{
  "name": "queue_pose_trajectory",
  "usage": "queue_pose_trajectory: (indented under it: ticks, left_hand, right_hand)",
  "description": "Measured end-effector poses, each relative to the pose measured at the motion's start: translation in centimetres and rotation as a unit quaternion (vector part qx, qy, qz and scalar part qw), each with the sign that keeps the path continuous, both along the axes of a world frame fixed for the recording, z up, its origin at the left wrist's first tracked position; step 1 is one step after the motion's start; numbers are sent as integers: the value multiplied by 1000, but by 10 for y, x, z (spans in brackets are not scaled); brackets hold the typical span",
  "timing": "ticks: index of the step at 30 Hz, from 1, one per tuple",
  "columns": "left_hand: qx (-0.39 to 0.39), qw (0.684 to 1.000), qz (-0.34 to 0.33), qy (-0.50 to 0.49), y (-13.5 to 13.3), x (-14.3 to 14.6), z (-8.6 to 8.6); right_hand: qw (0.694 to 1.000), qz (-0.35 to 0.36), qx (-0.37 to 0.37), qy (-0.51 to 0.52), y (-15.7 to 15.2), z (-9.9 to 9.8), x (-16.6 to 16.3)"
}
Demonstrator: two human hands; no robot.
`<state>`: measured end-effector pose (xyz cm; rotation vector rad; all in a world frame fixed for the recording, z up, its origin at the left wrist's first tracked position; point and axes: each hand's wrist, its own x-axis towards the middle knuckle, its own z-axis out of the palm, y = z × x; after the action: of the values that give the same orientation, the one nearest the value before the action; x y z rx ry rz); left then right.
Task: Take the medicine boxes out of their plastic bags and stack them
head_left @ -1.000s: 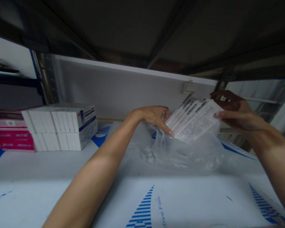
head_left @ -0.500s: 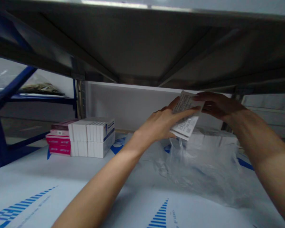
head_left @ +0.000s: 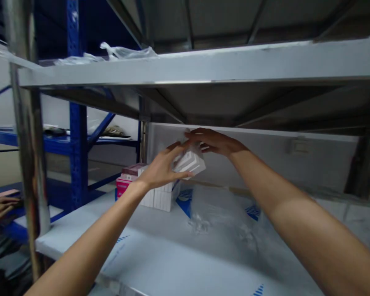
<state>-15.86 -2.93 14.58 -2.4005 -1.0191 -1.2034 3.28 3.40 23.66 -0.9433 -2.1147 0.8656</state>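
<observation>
Both hands hold a bundle of white boxes (head_left: 189, 163) in the air, just above the stack of white boxes (head_left: 162, 197) standing on the shelf. My left hand (head_left: 160, 168) grips the bundle from below and the left side. My right hand (head_left: 214, 142) is closed over its top from the right. A crumpled clear plastic bag (head_left: 222, 213) lies on the shelf below my right forearm.
Pink boxes (head_left: 125, 183) sit behind the white stack. The shelf surface (head_left: 160, 263) is white with blue print. A grey upper shelf (head_left: 203, 65) carries plastic wrap. Blue racking (head_left: 77, 123) and a grey post (head_left: 29, 144) stand left. Another person's hand (head_left: 0, 207) shows at far left.
Both hands have carried the white boxes out of the plastic bag and leftward to above the white stack. The camera has pulled back and now shows the upper shelf.
</observation>
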Motion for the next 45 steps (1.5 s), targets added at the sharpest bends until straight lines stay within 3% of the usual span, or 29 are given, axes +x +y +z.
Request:
queue_pose_trajectory:
  ticks: [5, 10, 20, 28, 34, 45]
  left_hand:
    - [-122, 984, -35, -129, 5, -54, 3]
    - [-245, 941, -112, -202, 23, -100, -2]
    - [-258, 935, -110, -216, 80, -139, -35]
    - [-234, 931, -135, -247, 88, -148, -46]
    - [-221, 927, -134, -272, 90, -149, -53]
    - [-215, 944, -87, -236, 80, -144, -43]
  right_hand:
    - [998, 57, 32, 16, 7, -18, -66]
    - [994, 33, 96, -35, 38, -39, -118]
    - [981, 16, 190, -42, 73, -94, -136]
    - [967, 47, 248, -16, 75, -96, -143]
    - [970, 54, 238, -18, 73, -92, -149]
    - [962, 29, 258, -80, 66, -87, -156]
